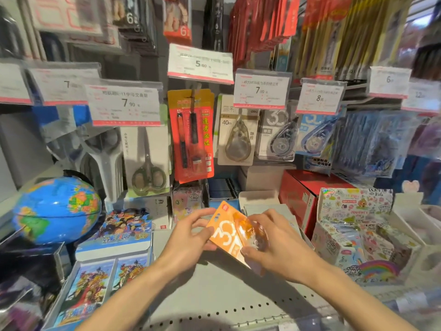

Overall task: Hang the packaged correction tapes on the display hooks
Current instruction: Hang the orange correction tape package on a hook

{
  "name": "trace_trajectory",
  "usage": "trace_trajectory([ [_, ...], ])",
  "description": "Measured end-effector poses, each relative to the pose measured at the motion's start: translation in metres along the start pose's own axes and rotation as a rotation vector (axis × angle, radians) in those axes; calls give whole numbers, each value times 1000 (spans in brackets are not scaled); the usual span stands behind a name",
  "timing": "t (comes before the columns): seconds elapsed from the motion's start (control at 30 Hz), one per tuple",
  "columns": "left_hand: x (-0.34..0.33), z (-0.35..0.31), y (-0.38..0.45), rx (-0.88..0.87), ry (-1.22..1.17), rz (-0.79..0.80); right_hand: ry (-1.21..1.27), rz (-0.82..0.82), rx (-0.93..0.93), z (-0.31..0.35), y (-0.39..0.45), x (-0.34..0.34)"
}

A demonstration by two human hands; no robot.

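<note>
An orange packaged correction tape (226, 231) is held tilted above the grey shelf, low in the middle of the head view. My left hand (191, 237) grips its left edge, thumb on the front. My right hand (274, 240) holds its right side, fingers curled over the clear blister. On hooks above hang more correction tapes: a beige one (236, 137), a grey one (278, 137) and a blue one (315, 137). The hooks themselves are mostly hidden behind price tags (261, 91).
The grey perforated shelf (214, 295) lies under my arms. A globe (57, 209) and comic notebooks (119, 232) sit left. A red box (298, 199) and patterned boxes (358, 225) stand right. Hanging scissors (146, 163) and an orange pen pack (192, 137) fill the centre-left hooks.
</note>
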State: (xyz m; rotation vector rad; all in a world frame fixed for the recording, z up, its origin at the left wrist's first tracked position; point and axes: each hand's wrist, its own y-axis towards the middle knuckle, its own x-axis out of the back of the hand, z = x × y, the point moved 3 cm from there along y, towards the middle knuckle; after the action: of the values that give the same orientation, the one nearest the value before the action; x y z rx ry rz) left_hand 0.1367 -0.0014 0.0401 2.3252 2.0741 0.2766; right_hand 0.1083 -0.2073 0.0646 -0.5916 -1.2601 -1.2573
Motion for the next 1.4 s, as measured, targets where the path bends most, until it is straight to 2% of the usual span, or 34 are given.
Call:
trace_trajectory([
  [0.17,-17,-36,6,-93,37,-22,106,-10,-4,-16,-7,37],
  [0.3,-49,-66,13,-196,46,-30,375,-28,-16,-50,-16,78],
  [0.4,-86,-89,19,-259,52,-21,528,-23,-55,-87,-19,108],
  [0.57,-160,-124,28,-337,51,-31,638,8,-35,-160,-19,146],
  [0.77,-226,-155,34,-398,158,-50,930,54,-35,-220,-26,174],
  [0.83,-233,-164,38,-445,258,-133,994,18,-46,-233,-26,180],
  [0.97,-224,-193,35,-690,678,-450,1120,-95,-80,-247,-23,189],
  [1.07,-220,-222,29,-863,845,-574,1206,-167,-73,-246,-18,199],
  [1.2,-219,-251,37,-941,959,-588,1283,-179,-17,-232,-15,212],
  [1.4,-224,-270,52,-1015,1033,-475,1349,-207,56,-221,-15,228],
])
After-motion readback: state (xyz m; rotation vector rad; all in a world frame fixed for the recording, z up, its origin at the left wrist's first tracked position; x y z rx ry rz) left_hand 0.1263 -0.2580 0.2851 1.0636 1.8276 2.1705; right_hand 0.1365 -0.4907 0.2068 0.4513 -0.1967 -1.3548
